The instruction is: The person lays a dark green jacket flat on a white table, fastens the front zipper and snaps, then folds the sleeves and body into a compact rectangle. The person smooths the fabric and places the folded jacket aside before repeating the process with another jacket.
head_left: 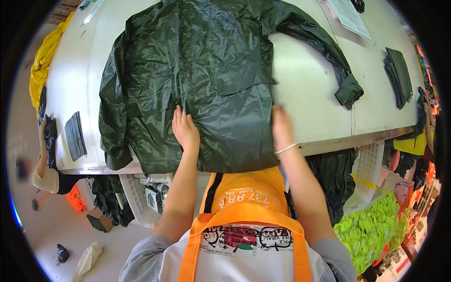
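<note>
Pressing flat: left hand [184, 130] & right hand [281, 128] on green raincoat [197, 75].

A long white surface [319, 94] with a metal front edge fills the upper view, lit brightly and evenly. Below it stand white slatted crates [136, 192], one to the left and another at right. The floor [51, 230] is pale and smooth. Yellow cloth [42, 61] hangs off the surface's far left corner. A heap of neon-green fabric [371, 230] lies at lower right.
</note>
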The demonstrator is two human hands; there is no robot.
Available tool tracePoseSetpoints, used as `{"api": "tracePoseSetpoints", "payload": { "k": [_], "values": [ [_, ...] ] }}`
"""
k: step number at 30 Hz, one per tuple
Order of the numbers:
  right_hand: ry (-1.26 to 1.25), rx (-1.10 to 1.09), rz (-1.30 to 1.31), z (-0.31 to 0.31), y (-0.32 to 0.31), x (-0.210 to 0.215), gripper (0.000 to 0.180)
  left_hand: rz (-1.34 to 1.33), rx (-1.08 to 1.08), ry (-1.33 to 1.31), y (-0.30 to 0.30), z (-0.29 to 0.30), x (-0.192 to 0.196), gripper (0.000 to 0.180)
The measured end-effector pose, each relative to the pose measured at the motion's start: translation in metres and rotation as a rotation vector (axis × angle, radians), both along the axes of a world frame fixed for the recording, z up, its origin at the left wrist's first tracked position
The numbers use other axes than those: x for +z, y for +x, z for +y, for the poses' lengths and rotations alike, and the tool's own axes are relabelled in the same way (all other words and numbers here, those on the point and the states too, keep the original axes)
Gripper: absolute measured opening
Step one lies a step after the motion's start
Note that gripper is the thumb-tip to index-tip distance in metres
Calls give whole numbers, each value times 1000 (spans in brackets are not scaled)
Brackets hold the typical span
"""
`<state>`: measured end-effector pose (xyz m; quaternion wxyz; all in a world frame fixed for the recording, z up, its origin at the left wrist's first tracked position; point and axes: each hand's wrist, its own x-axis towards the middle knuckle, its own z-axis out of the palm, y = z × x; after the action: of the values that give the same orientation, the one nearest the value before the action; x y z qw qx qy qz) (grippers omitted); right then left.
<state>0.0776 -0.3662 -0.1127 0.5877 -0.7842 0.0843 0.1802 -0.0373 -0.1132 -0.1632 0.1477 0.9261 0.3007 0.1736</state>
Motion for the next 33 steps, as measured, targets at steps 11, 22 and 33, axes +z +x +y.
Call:
{"api": "tracePoseSetpoints", "payload": {
  "k": [11, 22, 33],
  "values": [
    [-624, 42, -165, -66, 17, -17, 34, 128, -143, 147, -9, 15, 7, 29],
    [-807, 828, -845, -32, 88, -13, 37, 17, -470, -3, 42, -11, 43, 62],
    [-471, 589, -217, 5, 219, -17, 31, -269, -425, -102, 161, -54, 54, 30]
  ]
}}
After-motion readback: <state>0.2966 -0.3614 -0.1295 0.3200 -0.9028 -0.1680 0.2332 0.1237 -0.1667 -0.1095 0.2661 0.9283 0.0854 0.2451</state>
